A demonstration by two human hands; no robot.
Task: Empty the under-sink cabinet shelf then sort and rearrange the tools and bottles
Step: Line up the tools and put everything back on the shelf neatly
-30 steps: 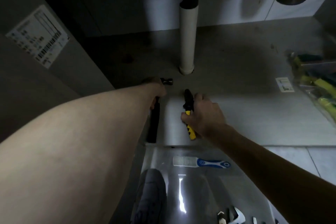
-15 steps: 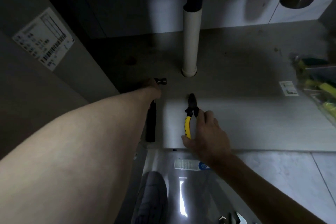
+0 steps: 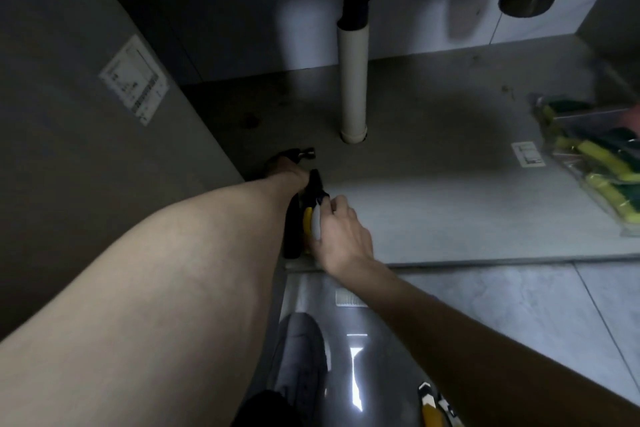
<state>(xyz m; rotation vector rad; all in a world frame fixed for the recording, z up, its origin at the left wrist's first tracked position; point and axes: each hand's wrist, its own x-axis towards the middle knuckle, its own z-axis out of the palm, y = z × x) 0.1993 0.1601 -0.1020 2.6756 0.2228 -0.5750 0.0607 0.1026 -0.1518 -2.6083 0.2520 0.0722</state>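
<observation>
Two bare arms reach into the dim grey under-sink cabinet shelf (image 3: 450,211). The right hand (image 3: 341,236) lies on the yellow-and-black-handled pliers (image 3: 313,198) near the shelf's front edge, its fingers bent over the handles and a pale grey strip showing under them — it seems to grip the tool, black nose pointing toward 12 o'clock. Just beside the pliers, at their 9 o'clock, lies a long black-handled tool (image 3: 292,229); its dark metal head (image 3: 304,153) sticks out past the left hand (image 3: 282,166), which rests over the handle's far end. That hand is mostly hidden behind its own forearm, so I cannot tell whether its fingers are closed.

At 1 o'clock from the hands an upright white drain pipe (image 3: 353,87) meets the shelf floor. Far off at 3 o'clock sits a clear plastic pack of yellow-and-green sponges (image 3: 602,166), with a small white sticker (image 3: 528,154) near it. A grey shoe (image 3: 301,357) stands on the glossy floor at 6 o'clock.
</observation>
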